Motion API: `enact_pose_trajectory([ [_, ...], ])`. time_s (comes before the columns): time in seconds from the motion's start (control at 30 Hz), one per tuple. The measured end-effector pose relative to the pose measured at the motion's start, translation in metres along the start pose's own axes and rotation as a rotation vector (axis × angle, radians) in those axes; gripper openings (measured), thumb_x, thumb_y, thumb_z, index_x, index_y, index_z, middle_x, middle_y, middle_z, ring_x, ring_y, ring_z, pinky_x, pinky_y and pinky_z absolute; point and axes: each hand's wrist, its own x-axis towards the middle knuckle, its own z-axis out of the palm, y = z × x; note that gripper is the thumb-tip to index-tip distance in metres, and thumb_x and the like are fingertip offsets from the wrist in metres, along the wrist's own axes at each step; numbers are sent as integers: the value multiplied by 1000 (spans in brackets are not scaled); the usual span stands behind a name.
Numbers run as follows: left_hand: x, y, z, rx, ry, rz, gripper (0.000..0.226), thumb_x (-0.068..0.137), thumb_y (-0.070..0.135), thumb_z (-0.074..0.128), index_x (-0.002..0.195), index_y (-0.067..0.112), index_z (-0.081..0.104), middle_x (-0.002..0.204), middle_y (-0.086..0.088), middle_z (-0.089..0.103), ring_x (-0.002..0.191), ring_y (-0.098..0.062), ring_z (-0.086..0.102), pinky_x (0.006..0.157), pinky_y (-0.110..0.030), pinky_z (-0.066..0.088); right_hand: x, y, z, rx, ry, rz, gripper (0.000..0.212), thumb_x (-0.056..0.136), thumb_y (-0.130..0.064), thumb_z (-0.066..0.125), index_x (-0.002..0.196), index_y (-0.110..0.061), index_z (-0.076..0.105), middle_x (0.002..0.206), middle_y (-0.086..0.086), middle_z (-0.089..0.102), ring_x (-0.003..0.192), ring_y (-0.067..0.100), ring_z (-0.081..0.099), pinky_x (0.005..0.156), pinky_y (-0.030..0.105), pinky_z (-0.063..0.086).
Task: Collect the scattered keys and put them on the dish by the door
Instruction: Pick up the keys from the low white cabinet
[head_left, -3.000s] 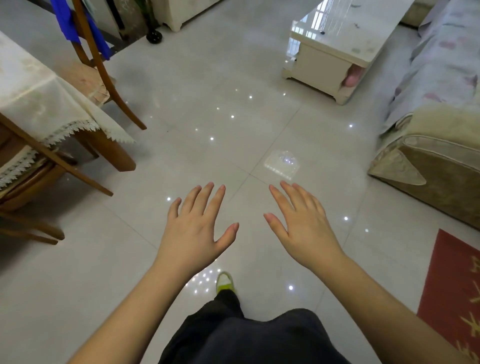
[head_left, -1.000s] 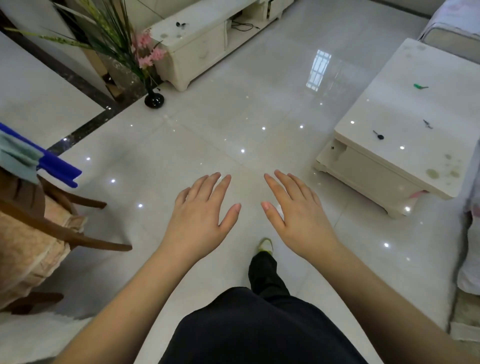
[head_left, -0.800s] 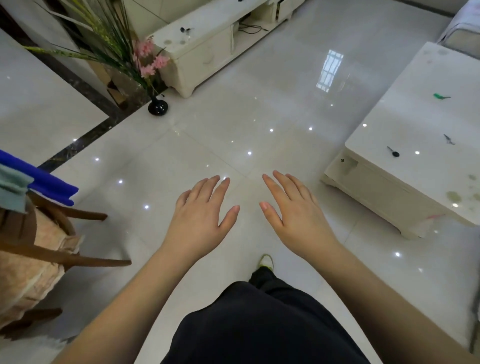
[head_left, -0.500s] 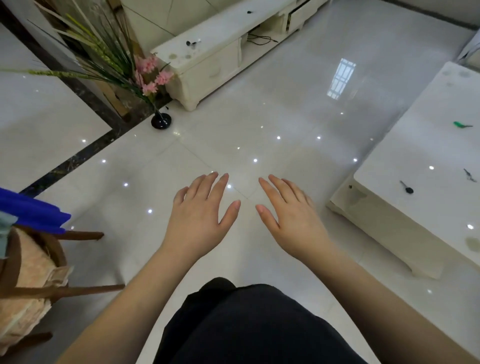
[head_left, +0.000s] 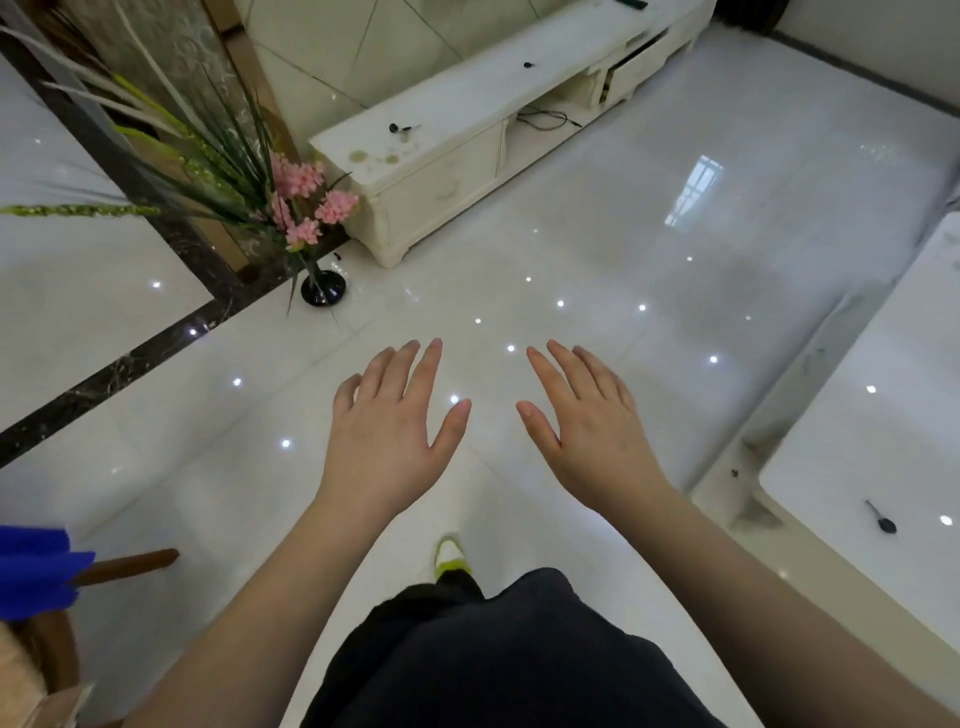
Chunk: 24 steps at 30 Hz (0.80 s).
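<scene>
One dark key (head_left: 881, 519) lies on the white coffee table (head_left: 857, 441) at right; another key (head_left: 399, 128) rests on the long TV cabinet (head_left: 467, 119) ahead. Left hand (head_left: 387, 441) and right hand (head_left: 592, 436) hover empty, fingers spread, over tiled floor (head_left: 571, 249). A flower vase (head_left: 322, 286) stands beside the cabinet.

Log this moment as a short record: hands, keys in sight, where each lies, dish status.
left hand: open, palm down, holding nothing
right hand: open, palm down, holding nothing
key on TV cabinet: dark-headed, lying near the left end of the white cabinet top
key on coffee table: dark-headed, lying on the white table top at the right edge of view
dish: not in view
keys collected: none in either hand
floor: glossy white tile, no key seen on it
</scene>
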Motion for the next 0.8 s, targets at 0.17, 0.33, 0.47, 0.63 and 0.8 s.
enact_pose_trajectory([
  [0.17,97,-22,-10,19,-33,84,68,94,58,23,150,20,30,152,-7,41,139,-29,35,107,-52,31,91,-6,-13,0,25,16,59,98,-53,23,150,-25,23,157,3,28,145,24,19,117,37,11],
  [0.33,182,-32,-5,6,-17,131,68,94,58,26,150,20,27,149,-10,44,137,-31,39,105,-55,35,167,10,-18,-13,28,29,62,97,-55,20,150,-24,25,157,4,30,145,26,22,116,40,15],
  [0.47,257,-34,11,56,-11,139,68,94,57,30,149,17,31,150,-13,42,140,-34,33,109,-58,27,240,37,-17,-46,36,35,64,96,-56,19,151,-22,25,156,6,31,144,27,24,117,41,12],
  [0.63,358,-27,26,95,-67,92,69,94,58,29,150,18,31,155,-12,35,143,-34,27,112,-58,22,342,80,-21,-35,31,15,63,97,-54,25,150,-20,27,156,9,31,143,30,25,117,43,14],
  [0.8,450,-18,18,110,-69,32,70,93,59,27,151,19,29,156,-10,33,143,-32,28,112,-56,22,438,113,-42,-27,3,-76,63,97,-55,27,151,-22,24,157,7,28,145,28,22,117,43,15],
])
